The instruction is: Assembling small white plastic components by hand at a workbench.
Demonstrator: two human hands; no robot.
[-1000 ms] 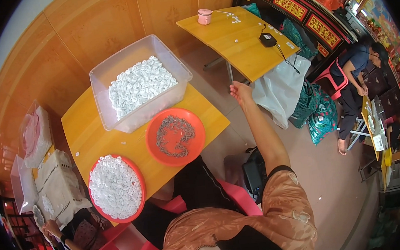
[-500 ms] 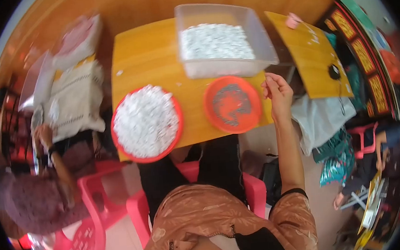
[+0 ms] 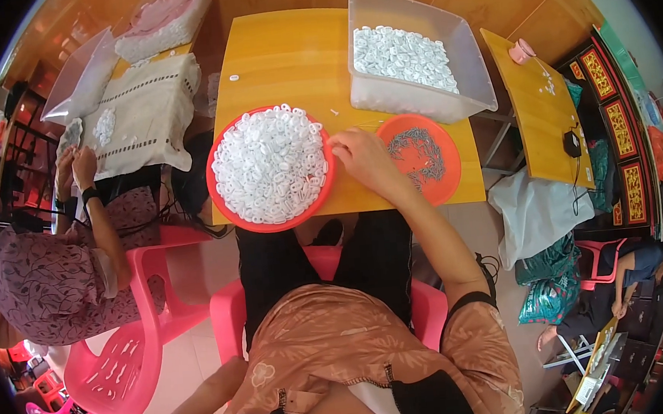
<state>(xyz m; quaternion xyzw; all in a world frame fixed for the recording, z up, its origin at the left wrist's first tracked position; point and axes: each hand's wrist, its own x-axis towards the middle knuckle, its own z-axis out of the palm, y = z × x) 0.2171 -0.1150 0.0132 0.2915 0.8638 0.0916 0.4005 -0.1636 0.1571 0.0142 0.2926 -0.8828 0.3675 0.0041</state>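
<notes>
My right hand [image 3: 360, 156] is over the table between a red bowl and a red plate. Its fingers are drawn together close to the bowl's right rim; anything between them is too small or hidden to make out. The red bowl [image 3: 215, 198] is heaped with small white plastic pieces [image 3: 270, 165], each with a slot or hole. Small grey metal pieces [image 3: 430, 151] lie scattered in the shallow red plate [image 3: 449, 178], right of my hand. Of my left arm only the forearm [image 3: 200, 400] shows at the lower left, and the hand is out of sight.
On the yellow table [image 3: 280, 47], a clear plastic bin [image 3: 463, 52] holds more white pieces. One white piece [image 3: 234, 78] lies alone at the left. Leftward, another person's hands [image 3: 75, 166] work beside a cloth-covered table [image 3: 155, 120]. A second yellow table [image 3: 553, 147] stands right.
My right hand has moved left, from beyond the red plate's right side to the gap beside the bowl. My left forearm has come into view, and the whole view has shifted.
</notes>
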